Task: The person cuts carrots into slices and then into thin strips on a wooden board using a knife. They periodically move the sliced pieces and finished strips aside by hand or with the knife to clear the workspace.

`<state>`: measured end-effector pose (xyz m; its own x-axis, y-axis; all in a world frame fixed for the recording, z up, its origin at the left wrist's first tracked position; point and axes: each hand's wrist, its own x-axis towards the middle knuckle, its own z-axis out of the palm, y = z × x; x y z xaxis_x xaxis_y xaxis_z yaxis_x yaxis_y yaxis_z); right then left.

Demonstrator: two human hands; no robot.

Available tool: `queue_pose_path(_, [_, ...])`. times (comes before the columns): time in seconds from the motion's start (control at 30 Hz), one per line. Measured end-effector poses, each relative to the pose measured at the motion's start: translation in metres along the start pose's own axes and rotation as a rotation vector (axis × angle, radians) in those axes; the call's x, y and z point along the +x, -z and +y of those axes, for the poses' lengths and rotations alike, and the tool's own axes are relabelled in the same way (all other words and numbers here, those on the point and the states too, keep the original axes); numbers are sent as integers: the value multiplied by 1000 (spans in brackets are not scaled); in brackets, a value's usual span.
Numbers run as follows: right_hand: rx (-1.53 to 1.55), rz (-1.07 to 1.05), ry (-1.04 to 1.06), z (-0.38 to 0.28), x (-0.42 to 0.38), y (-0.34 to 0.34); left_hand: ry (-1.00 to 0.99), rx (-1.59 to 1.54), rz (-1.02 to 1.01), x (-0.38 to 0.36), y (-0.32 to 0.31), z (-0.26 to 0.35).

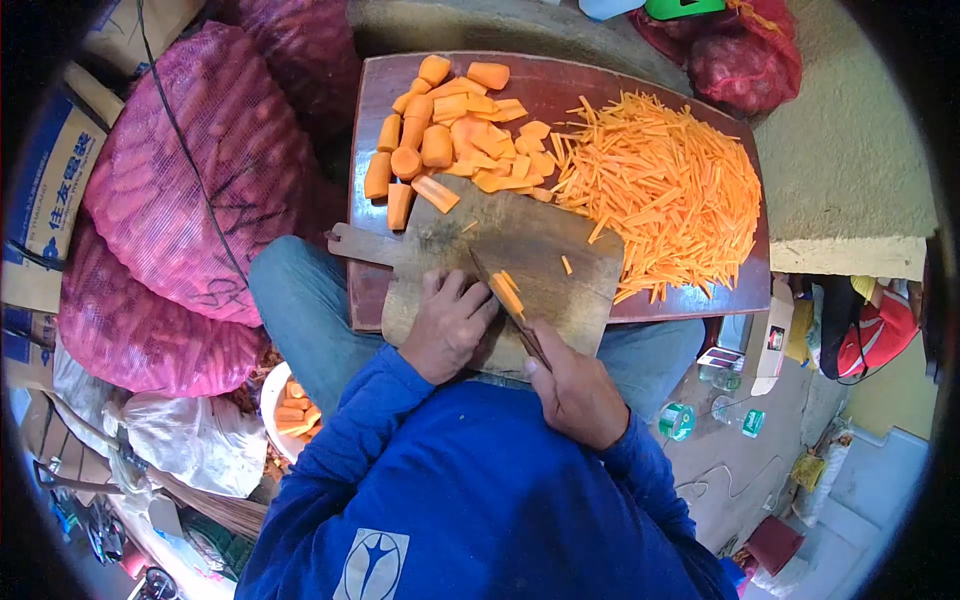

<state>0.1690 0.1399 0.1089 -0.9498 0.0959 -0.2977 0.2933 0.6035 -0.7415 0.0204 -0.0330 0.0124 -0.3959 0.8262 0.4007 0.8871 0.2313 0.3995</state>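
My right hand is wrapped round the handle of a knife, whose dark blade points away from me across a worn wooden cutting board. Just left of the blade, my left hand rests on the board with its fingers curled under; whatever lies beneath them is hidden. A few cut carrot strips lie against the blade's right side. Beyond the board are peeled carrot chunks and flat carrot slices. A large heap of carrot sticks covers the right side.
The board lies on a dark red tabletop over my knees. Mesh sacks of carrots stand at the left. A white bucket of carrot pieces is by my left leg. Plastic bottles lie on the floor at right, below a concrete ledge.
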Motion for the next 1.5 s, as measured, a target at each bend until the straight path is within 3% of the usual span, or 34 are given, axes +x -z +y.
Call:
queue_pose_path(0.43, [151,-3,6,15,2,1,-91,30,6,3,-4,3])
queue_pose_path(0.5, [113,47,88,16,2,-3,-85,35,-10,3,-2,4])
queue_pose_path(0.87, [-1,18,24,8,-31,10,-78,45,41,5,-9,6])
queue_pose_path(1.1, [-16,73,87,15,16,-8,-52,26,98,4,-6,5])
queue_pose_path(1.4, [17,12,61,9,-7,3,4,7,50,1,-7,4])
queue_pose_path(1.5, [8,94,92,12,14,-11,-11,3,62,3,-4,5])
